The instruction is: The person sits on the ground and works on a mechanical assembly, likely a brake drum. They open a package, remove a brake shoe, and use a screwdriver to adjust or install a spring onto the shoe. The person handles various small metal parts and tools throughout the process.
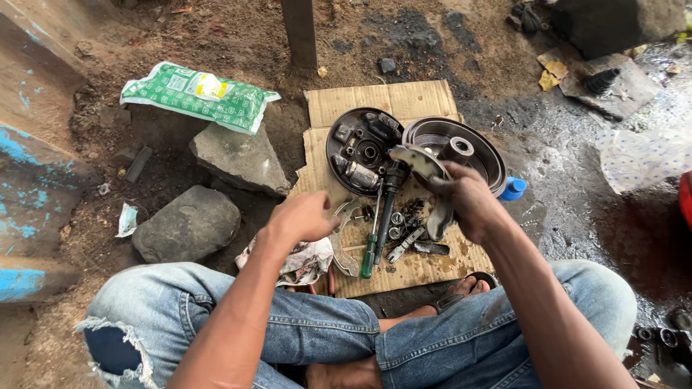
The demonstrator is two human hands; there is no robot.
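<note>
The ground is bare brown dirt, wet and dark on the right, with a blue-painted concrete edge (29, 187) along the left. Two grey rocks (189, 225) lie left of a flattened cardboard sheet (382, 101) spread in the middle. A green printed bag (198, 94) lies far left on the dirt.

On the far part of the cardboard sit a round dark backing plate (360, 148) fitted with small parts, and just to its right a brake drum (468, 144), open side up, with a short metal sleeve standing inside it. A blue cap (514, 189) shows at the drum's right edge.

The right hand (468, 205) is closed around a curved brake shoe (425, 167), fingers wrapped on its lower part; the shoe arcs from the hand up and left over the gap between plate and drum, its long axis running near to far. The left hand (306, 215) hovers above the cardboard's left side, fingers loosely curled and empty. Beneath it lies a crumpled rag (306, 261).

A green-handled screwdriver (375, 241) lies between the hands, handle near, tip far. Small nuts and springs (407, 223) are scattered just beside it.
</note>
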